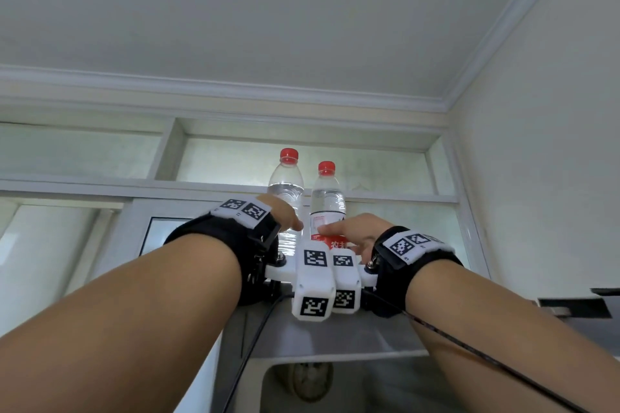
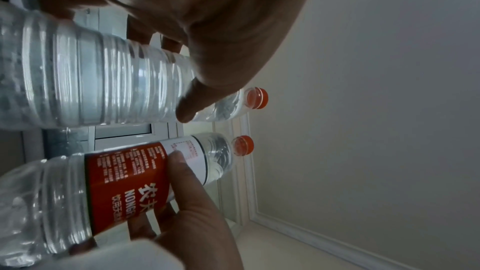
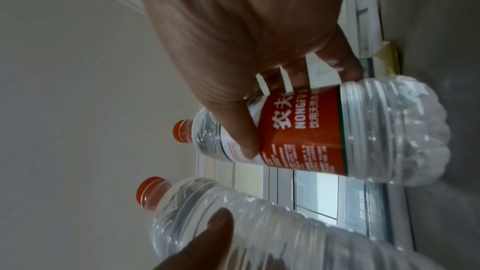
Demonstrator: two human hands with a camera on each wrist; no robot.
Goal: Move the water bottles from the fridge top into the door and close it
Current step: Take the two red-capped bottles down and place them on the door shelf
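Head view: my left hand (image 1: 280, 215) grips unlabelled bottle (image 1: 286, 191), right hand (image 1: 355, 231) grips red-labelled bottle (image 1: 328, 201), both upright on fridge top (image 1: 352, 332).

Soft daylight from the window (image 1: 100, 245) behind; wrist views dim, backlit, blurred, edges warped.

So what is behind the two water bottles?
Behind the unlabelled bottle and the labelled bottle stands a window frame with frosted panes. Both hands and wrist devices cover the bottles' lower parts.
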